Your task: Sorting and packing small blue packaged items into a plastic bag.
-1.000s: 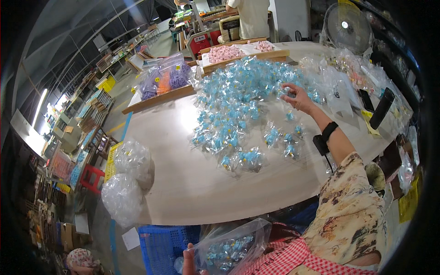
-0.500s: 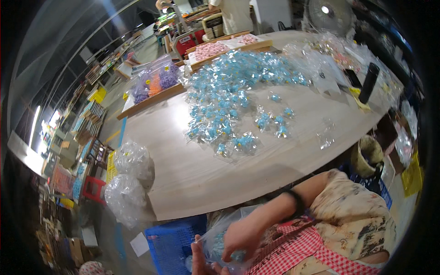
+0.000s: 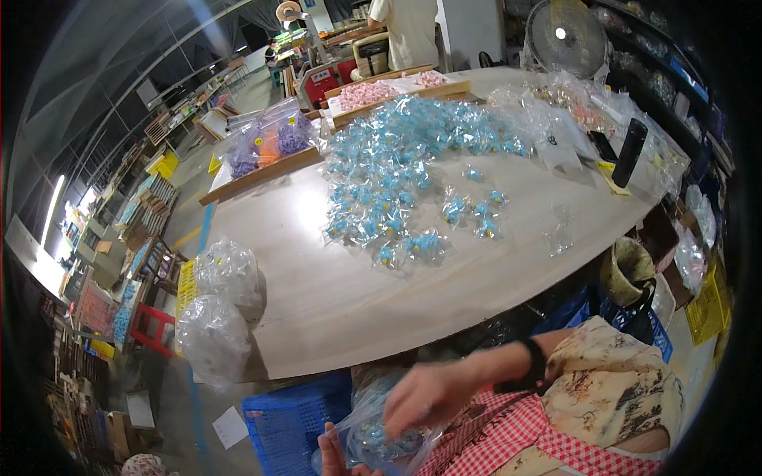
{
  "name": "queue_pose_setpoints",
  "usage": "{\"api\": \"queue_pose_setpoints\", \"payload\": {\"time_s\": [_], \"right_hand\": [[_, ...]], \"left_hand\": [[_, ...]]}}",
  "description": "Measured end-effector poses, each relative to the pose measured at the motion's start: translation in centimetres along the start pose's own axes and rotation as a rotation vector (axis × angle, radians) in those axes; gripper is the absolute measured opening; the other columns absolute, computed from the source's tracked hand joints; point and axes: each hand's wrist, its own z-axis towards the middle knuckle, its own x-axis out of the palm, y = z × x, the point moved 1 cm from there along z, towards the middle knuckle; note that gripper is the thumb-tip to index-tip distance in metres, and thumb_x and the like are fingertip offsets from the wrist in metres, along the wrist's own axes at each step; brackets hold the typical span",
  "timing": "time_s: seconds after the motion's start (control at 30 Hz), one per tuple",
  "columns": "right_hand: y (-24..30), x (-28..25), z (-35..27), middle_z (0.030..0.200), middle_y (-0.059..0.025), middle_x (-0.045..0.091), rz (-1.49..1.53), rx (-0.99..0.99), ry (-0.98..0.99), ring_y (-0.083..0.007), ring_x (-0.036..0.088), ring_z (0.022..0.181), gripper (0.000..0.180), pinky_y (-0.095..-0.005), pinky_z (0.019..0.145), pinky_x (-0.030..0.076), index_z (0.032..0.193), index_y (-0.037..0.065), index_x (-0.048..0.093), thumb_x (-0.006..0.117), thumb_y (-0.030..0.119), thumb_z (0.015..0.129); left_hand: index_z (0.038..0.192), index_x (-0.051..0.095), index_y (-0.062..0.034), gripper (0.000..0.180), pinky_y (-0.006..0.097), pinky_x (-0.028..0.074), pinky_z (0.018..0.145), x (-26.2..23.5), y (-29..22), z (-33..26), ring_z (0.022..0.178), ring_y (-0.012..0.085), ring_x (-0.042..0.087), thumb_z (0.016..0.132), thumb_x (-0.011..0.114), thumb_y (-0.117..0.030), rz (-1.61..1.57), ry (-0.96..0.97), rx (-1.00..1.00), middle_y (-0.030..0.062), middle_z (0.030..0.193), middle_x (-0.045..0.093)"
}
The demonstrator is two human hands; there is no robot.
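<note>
Below the table's near edge, a large clear plastic bag [image 3: 367, 454] hangs with small blue wrapped pieces inside. My left hand [image 3: 331, 451] grips its left side, the fingers showing at the rim. My right hand [image 3: 425, 398] hovers at the mouth of the bag, fingers pointing down. Motion blur and the plastic hide whether anything is in those fingers. On the table [image 3: 357, 317] lies a broad heap of blue pieces in clear wrappers [image 3: 381, 170], with a few loose ones [image 3: 480, 210] to its right.
A blue plastic basket [image 3: 278, 428] stands left of the bag. Puffed clear bags [image 3: 213, 337] sit at the table's left edge. Further back are a wooden tray with purple and orange pieces [image 3: 270, 147], trays of pink pieces [image 3: 367, 94], a black bottle [image 3: 629, 152] and a fan [image 3: 567, 36].
My right hand has risen from inside the bag to its mouth. My left hand stays on the bag's side. The whole view has shifted slightly.
</note>
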Motion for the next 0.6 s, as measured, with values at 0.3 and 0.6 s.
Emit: {"api": "queue_pose_setpoints", "payload": {"time_s": [0.3, 0.6], "right_hand": [[-4.6, -24.5, -9.3, 0.132, -0.0162, 0.046, -1.473, 0.973, -0.578, -0.0407, 0.038, 0.124, 0.053, -0.0582, 0.098, 0.031, 0.127, 0.023, 0.052, 0.056, 0.051, 0.082], [-6.7, -22.6, -15.0, 0.130, -0.0149, 0.045, -1.469, 1.303, -0.405, -0.0382, 0.034, 0.125, 0.054, -0.0614, 0.092, 0.032, 0.126, 0.026, 0.054, 0.048, 0.060, 0.084]], "left_hand": [[0.143, 0.020, 0.0052, 0.082, 0.018, 0.036, 0.043, -0.3, -0.3, 1.0, 0.054, 0.0028, 0.040, 0.068, 0.050, 0.017, 0.169, 0.127, 0.148, 0.0179, 0.148, 0.026], [0.142, 0.021, 0.0061, 0.083, 0.017, 0.035, 0.043, 0.1, -0.3, 1.1, 0.054, 0.0020, 0.040, 0.066, 0.052, 0.015, 0.095, 0.025, -0.019, 0.0184, 0.145, 0.033]]}}
